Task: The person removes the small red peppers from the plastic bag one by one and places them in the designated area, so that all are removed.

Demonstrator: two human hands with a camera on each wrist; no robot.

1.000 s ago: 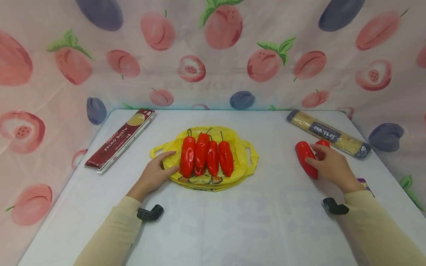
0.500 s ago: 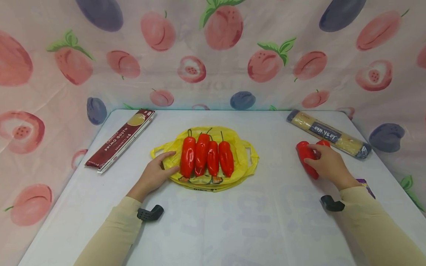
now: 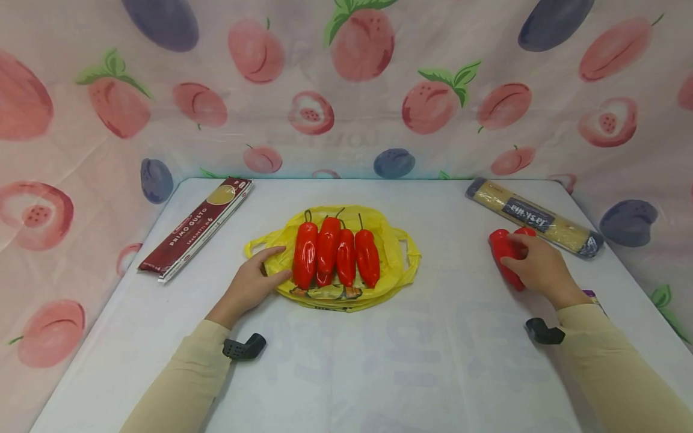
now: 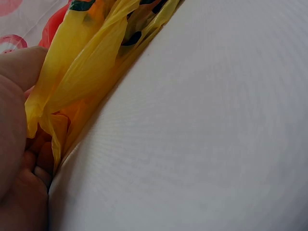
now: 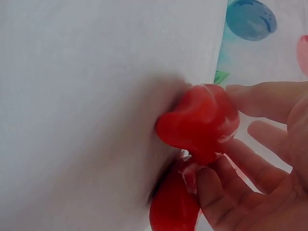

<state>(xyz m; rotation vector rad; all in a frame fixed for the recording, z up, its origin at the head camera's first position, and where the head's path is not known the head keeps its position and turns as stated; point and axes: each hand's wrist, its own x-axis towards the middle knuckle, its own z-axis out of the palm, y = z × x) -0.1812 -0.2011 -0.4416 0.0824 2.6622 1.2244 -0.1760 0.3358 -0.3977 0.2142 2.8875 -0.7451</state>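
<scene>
Several glossy red chili peppers (image 3: 327,249) with dark stems lie side by side on a flattened yellow plastic bag (image 3: 397,267) in the head view. My left hand (image 3: 250,288) rests at the bag's left side, thumb and forefinger apart; its thumb points toward the leftmost pepper. In the left wrist view, folds of the yellow bag (image 4: 79,72) lie against that hand and partly cover its fingers. At the right, my right hand (image 3: 541,267) holds a red pepper (image 3: 500,252) between thumb and fingers, low at the tabletop. A second red pepper (image 3: 526,231) lies beside it, mostly hidden by the hand.
A dark red spaghetti packet (image 3: 197,228) lies at the back left. At the back right is a long pasta packet (image 3: 533,216), close behind the right hand. A small purple wrapper (image 3: 591,294) shows beside the right sleeve. A fruit-print curtain (image 3: 346,108) stands behind the white table (image 3: 400,373).
The right hand's pepper has shifted slightly to the right, toward the second red pepper. My left hand, the bag and the peppers on it have stayed still.
</scene>
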